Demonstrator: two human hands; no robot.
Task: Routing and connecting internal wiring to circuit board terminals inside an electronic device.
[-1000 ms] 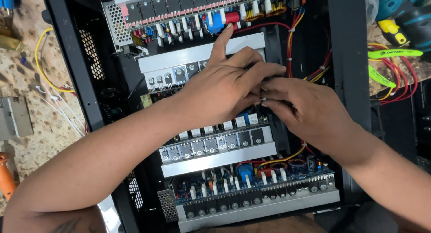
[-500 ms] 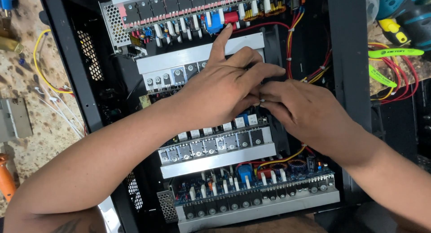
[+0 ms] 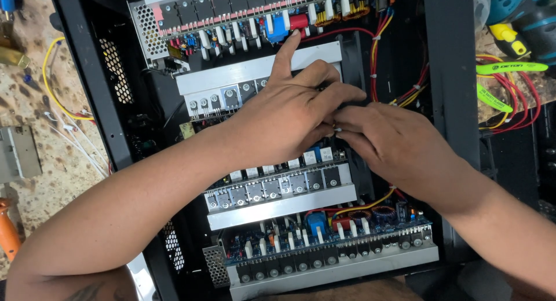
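Little has shifted since earlier: left hand (image 3: 289, 115) and right hand (image 3: 394, 144) pinch something unseen; nearby red wires (image 3: 399, 92) risk being snagged.

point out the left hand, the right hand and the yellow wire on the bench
left hand (image 3: 289, 118), head view, on the back of the hand
right hand (image 3: 399, 144), head view, on the back of the hand
yellow wire (image 3: 47, 86), head view, on the left bend of its loop

Two hands, left (image 3: 289, 118) and right (image 3: 394, 141), meet over one black chassis (image 3: 446, 104) holding four aluminium heatsink bars (image 3: 284, 207), beside one teal drill (image 3: 521, 11).
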